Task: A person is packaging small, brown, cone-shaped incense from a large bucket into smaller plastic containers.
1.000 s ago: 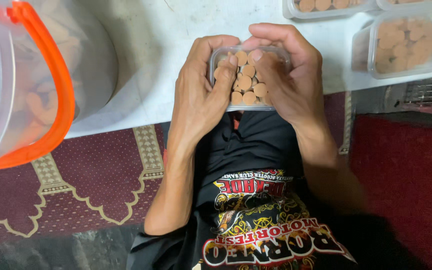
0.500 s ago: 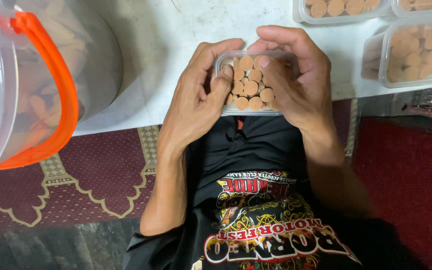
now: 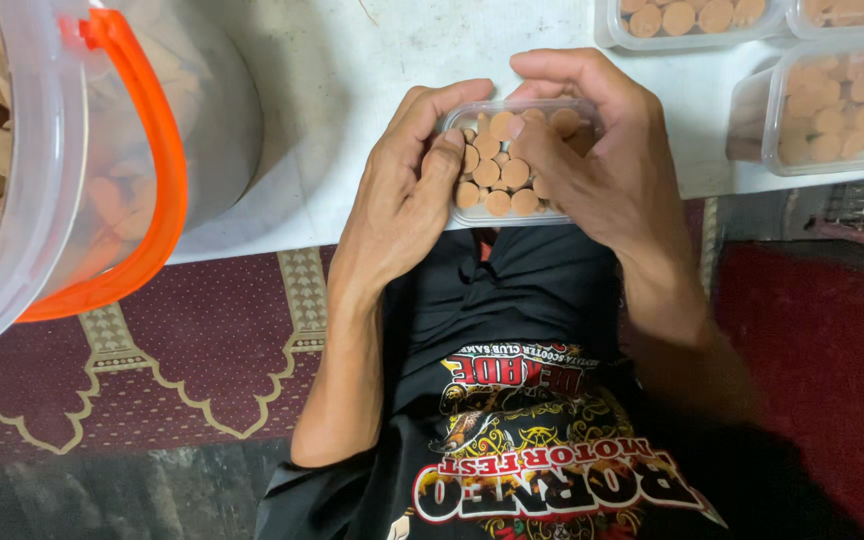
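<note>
Cupping a clear plastic tub point(image 3: 518, 215) of round biscuits point(image 3: 500, 172), both hands.

Lighting: even, soft, fairly bright, from overhead; no hard glare. White table point(image 3: 352, 110) reads brightest, slightly washed out. Shadows: broad grey one on the table beside the bucket point(image 3: 72, 170); soft ones under the left hand point(image 3: 402, 200) and right hand point(image 3: 602, 170). Carpet point(image 3: 152, 370) and floor at lower left dim. Focus: centre sharp; bucket at the left edge large, soft, stretched by the wide lens. Motion blur: none evident.
</note>
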